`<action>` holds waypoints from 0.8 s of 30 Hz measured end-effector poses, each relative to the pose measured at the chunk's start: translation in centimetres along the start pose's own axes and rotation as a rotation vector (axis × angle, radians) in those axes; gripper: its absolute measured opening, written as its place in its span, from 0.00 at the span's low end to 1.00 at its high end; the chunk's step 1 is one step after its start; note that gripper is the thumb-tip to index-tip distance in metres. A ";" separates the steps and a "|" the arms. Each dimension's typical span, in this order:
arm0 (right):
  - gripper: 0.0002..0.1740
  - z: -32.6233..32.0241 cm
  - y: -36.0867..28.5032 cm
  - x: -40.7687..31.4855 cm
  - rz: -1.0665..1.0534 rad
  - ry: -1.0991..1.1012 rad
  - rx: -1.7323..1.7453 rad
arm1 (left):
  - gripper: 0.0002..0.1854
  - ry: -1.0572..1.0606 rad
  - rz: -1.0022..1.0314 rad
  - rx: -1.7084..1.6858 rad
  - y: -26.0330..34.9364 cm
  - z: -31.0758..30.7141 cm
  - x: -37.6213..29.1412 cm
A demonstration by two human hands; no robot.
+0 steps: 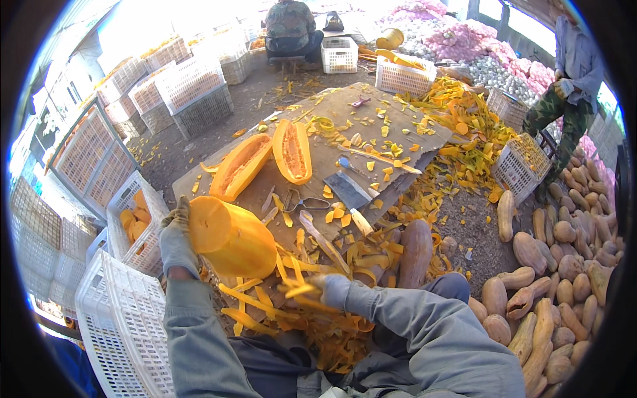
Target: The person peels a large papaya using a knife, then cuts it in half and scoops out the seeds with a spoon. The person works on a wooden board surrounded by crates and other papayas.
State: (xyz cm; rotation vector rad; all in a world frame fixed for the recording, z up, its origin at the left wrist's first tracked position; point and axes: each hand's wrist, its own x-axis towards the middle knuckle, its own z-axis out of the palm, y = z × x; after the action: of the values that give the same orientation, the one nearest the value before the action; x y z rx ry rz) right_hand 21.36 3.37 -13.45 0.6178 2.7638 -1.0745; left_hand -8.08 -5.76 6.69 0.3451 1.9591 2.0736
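My left hand (178, 239), in a work glove, grips the end of a large peeled squash (239, 241) over the near left edge of the work board (343, 119). My right hand (326, 291), also gloved, is low beside long orange peel strips (259, 308); motion blurs its fingers, and what they hold cannot be told. Behind the squash lie two halves (241, 166) (292, 151) of a peeled squash, cut side up. A metal-framed peeler (306, 203) and a broad-bladed cleaver (348, 189) with a pale handle lie on the board among peel scraps.
White plastic crates (124, 318) stand at the left, one holding orange squash pieces (135, 219). Unpeeled squashes (532, 248) cover the floor at right, near a peel heap (473, 119). One person (288, 25) sits at the back; another (572, 74) stands at right.
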 end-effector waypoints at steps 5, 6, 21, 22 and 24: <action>0.34 -2.5 -2.4 0.1 -0.098 0.116 0.048 | 0.19 -0.029 0.042 -0.002 0.0 -1.5 0.2; 0.36 -3.5 -2.3 0.9 -0.073 0.316 -0.004 | 0.19 -0.037 0.046 -0.002 -0.2 -1.5 0.3; 0.33 -3.7 -1.8 4.9 0.149 0.326 -0.360 | 0.19 -0.003 -0.014 0.029 0.2 -0.1 0.9; 0.31 -1.9 -0.5 5.0 0.089 0.363 -0.392 | 0.18 -0.019 -0.011 0.023 0.1 0.0 0.9; 0.25 -0.6 -1.1 4.3 0.030 0.285 -0.389 | 0.18 -0.019 0.001 0.012 -0.2 -0.4 0.9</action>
State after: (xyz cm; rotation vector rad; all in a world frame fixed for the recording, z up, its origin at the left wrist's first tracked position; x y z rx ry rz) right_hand 17.00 4.46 -13.36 0.8011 3.0663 -0.4449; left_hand -9.07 -5.79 6.47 0.3664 1.9621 2.0524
